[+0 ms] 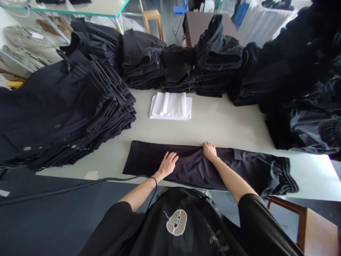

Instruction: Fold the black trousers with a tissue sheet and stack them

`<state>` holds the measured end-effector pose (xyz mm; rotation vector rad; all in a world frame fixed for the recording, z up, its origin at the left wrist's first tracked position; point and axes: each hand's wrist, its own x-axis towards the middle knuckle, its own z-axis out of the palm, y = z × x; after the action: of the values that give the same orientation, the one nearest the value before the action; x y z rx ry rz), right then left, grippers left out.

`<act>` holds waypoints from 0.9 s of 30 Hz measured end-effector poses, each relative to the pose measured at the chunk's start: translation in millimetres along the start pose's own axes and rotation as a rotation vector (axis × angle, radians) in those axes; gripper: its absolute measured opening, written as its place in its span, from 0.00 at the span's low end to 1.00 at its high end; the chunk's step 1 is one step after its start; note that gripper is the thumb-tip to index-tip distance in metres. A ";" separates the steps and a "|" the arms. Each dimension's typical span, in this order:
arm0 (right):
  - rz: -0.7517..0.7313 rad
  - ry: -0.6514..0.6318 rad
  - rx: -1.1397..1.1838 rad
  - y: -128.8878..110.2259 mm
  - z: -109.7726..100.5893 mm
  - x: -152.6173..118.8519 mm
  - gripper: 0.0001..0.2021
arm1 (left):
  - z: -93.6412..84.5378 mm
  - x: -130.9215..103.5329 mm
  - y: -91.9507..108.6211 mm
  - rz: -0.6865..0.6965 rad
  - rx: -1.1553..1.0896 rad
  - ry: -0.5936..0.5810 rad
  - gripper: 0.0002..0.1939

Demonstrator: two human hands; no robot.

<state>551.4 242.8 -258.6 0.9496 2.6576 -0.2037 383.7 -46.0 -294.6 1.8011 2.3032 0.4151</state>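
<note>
A pair of black trousers (193, 165), folded lengthwise, lies across the front of the table. Its gathered waistband is at the right, its hem at the left. My left hand (168, 165) rests palm down on the leg part, fingers stretched out and slightly apart. To the right of it, my right hand (209, 151) has its fingers curled at the far edge of the trousers, closed on the cloth. Wrinkles run through the fabric between my two hands.
A fanned pile of dark garments (87, 103) covers the table's left side. Folded black stacks (145, 60) line the back, and more black clothing (314, 103) heaps at the right. White paper sheets (172, 106) lie mid-table. A black cable (101, 180) crosses my left forearm. A wooden stool (319, 227) stands lower right.
</note>
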 end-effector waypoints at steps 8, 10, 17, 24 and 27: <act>-0.347 0.202 0.053 -47.5 12.0 -32.0 0.19 | 18.1 -9.0 6.0 -0.223 0.084 0.046 0.34; -0.524 0.163 0.123 -69.8 28.6 -43.5 0.19 | 24.4 -9.8 26.1 0.028 0.045 -0.064 0.34; -0.255 0.323 0.198 -92.4 73.6 -55.3 0.24 | 33.8 -17.0 45.2 -0.022 0.022 -0.003 0.33; -0.579 0.215 0.136 -95.9 92.6 -87.8 0.30 | 23.0 -31.4 16.7 0.041 0.050 -0.051 0.34; -0.647 0.229 0.106 -105.5 104.5 -100.4 0.31 | 22.8 -40.9 20.5 0.084 0.055 -0.083 0.33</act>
<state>582.9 77.5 -320.3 0.1048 3.1100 -0.3990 419.7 -78.7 -310.2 1.9085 2.2100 0.2868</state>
